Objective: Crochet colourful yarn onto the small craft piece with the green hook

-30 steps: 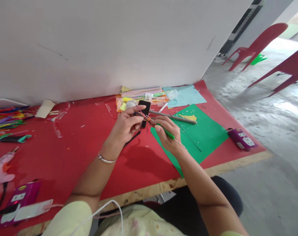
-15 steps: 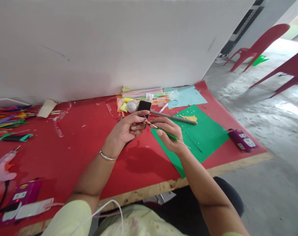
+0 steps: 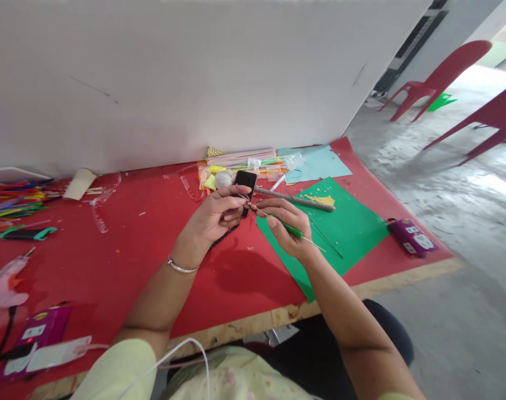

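A pale wall [image 3: 186, 78] stands behind a table [image 3: 161, 233] covered in red, with a bare wooden front edge. On the right of the table lies a green sheet [image 3: 345, 233], and behind it a light blue sheet [image 3: 323, 161] reaches toward the wall. At the far left is a bundle of colourful pipe cleaners [image 3: 15, 203], with a pink glue gun [image 3: 5, 283] nearer the front. A purple box [image 3: 411, 237] sits by the right edge of the green sheet. A long grey rod [image 3: 303, 199] lies across the back part of that sheet, its left end close to a dark phone [image 3: 245, 180]. Just left of the phone is a ball of whitish yarn [image 3: 224, 178].

Both hands are raised over the middle of the table, in front of the phone, their fingertips close together. The left hand [image 3: 213, 216] pinches a small piece of reddish crochet work [image 3: 251, 205] between thumb and fingers; its other fingers are curled. The right hand [image 3: 288, 225] grips a green-handled crochet hook [image 3: 292, 229] between thumb and fingers, the thin metal shaft pointing left into the piece. The small piece lies between the two hands, at the left fingertips and just left of the right fingertips. Its exact shape is too small to tell, and whether the right fingers also touch it cannot be told.
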Demonstrator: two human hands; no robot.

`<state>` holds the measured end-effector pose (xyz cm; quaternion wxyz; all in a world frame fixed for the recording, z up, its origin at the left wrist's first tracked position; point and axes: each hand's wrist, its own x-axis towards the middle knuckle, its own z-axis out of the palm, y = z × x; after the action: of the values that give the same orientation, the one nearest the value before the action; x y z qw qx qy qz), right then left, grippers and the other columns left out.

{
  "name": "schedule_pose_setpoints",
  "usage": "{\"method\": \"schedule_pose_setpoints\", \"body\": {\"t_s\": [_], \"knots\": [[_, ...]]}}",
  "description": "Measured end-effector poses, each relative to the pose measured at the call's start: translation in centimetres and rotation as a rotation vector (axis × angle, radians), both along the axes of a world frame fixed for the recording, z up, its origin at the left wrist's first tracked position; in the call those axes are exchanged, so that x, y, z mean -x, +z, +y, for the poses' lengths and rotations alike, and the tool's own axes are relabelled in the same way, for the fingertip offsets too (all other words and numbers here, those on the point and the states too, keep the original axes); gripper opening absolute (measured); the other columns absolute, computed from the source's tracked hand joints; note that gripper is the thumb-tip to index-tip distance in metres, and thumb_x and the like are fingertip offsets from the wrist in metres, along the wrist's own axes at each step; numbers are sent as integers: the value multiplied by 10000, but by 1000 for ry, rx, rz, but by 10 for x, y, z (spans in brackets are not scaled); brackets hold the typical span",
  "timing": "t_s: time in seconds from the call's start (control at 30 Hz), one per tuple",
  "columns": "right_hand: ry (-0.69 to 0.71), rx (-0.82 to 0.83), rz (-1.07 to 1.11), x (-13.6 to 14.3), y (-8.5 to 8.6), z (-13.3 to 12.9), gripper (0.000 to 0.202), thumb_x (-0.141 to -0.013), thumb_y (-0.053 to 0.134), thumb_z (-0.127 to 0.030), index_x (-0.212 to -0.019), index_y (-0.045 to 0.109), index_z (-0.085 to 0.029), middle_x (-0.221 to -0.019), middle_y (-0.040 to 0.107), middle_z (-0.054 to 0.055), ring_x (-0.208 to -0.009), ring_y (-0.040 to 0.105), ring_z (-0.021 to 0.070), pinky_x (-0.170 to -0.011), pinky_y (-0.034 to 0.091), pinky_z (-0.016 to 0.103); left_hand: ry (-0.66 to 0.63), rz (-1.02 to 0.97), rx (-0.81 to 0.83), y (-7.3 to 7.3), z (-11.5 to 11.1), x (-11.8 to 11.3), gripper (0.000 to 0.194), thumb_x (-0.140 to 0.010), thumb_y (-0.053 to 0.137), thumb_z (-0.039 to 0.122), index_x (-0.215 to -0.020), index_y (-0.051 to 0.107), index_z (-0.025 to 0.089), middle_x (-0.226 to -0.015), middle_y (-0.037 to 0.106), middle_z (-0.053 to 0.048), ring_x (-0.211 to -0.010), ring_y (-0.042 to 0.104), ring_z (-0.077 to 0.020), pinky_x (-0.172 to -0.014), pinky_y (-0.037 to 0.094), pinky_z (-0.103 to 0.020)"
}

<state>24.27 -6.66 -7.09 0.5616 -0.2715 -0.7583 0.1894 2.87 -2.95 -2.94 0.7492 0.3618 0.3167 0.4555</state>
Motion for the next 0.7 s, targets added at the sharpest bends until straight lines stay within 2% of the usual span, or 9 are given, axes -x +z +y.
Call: {"method": "schedule_pose_setpoints", "body": {"t_s": [0.2,0.7], "knots": [[-12,-1,11,2,1,0,218,-1086,626,-240,-1190,818,-237,-1210,832,118,-1116,814,217,-981,686,392,37,36,-24,3,-2,-3,186,-634,884,174,-803,805,161,-514,518,61,-401,339,-32,-392,173,-176],[-54,14,55,7,0,-1,216,-1093,620,-250,-1154,826,-233,-1188,841,114,-1113,817,210,-966,692,373,171,82,-120,0,-2,-8,213,-603,952,203,-744,794,174,-492,507,60,-401,343,-30,-397,211,-179]]}}
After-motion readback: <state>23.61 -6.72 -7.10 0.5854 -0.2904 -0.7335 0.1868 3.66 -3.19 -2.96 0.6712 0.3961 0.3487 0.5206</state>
